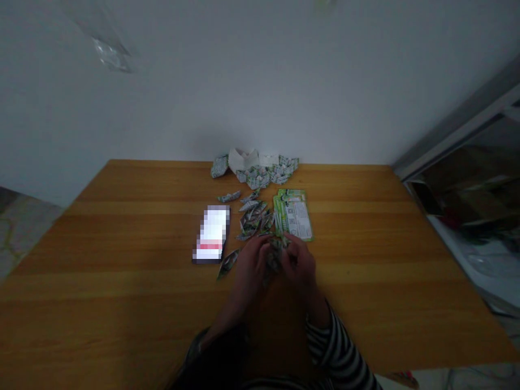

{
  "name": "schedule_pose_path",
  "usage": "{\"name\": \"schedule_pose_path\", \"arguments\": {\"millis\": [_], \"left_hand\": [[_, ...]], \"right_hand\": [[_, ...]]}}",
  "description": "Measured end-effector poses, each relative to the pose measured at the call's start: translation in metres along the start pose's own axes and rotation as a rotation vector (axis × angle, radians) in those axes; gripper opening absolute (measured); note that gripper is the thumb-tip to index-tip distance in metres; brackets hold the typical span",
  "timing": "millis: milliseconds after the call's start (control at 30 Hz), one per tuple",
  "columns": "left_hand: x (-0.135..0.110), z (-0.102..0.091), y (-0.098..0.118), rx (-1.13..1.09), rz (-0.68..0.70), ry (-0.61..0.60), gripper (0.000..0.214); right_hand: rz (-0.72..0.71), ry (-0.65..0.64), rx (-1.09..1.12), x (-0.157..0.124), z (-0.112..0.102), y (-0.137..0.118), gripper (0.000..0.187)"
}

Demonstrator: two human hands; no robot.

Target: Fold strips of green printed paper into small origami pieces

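Note:
My left hand (251, 262) and my right hand (300, 261) meet over the middle of a wooden table (122, 281), fingers closed on a small folded piece of printed paper (274, 255) held between them. Just beyond my hands lies a stack of green and white printed sheets (293, 214). To its left sits a cluster of several small folded paper pieces (254, 216). One more folded piece (227, 263) lies beside my left hand. A lit phone (212, 234) rests flat to the left.
At the table's far edge against the wall lies a heap of folded paper pieces (264, 172) with a white folded paper shape (242, 158) among them. A metal window frame (459, 124) runs along the right side.

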State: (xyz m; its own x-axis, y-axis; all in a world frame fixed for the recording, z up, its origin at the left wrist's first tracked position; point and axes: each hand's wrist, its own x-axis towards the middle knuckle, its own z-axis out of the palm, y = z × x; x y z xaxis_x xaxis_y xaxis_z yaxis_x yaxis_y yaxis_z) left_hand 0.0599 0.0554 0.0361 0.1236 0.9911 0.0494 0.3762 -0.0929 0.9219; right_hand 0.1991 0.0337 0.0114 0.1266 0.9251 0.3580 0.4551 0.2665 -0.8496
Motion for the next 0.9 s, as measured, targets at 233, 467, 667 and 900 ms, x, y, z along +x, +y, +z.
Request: {"name": "schedule_pose_path", "arguments": {"millis": [233, 467, 667, 900], "left_hand": [[0.003, -0.001, 0.0, -0.281, -0.167, -0.175, 0.038], [0.008, -0.008, -0.009, -0.466, -0.31, -0.029, 0.034], [0.006, -0.008, -0.011, -0.623, -0.371, -0.163, 0.042], [0.004, -0.005, -0.004, -0.526, -0.189, -0.163, 0.026]], "right_hand": [[-0.204, -0.286, 0.033, 0.0, 0.003, -0.008, 0.068], [-0.055, -0.068, 0.426, 0.007, -0.015, -0.013, 0.049], [-0.016, -0.319, 0.283, 0.015, -0.022, 0.0, 0.026], [0.434, 0.009, 0.435, 0.01, -0.008, -0.003, 0.014]]}}
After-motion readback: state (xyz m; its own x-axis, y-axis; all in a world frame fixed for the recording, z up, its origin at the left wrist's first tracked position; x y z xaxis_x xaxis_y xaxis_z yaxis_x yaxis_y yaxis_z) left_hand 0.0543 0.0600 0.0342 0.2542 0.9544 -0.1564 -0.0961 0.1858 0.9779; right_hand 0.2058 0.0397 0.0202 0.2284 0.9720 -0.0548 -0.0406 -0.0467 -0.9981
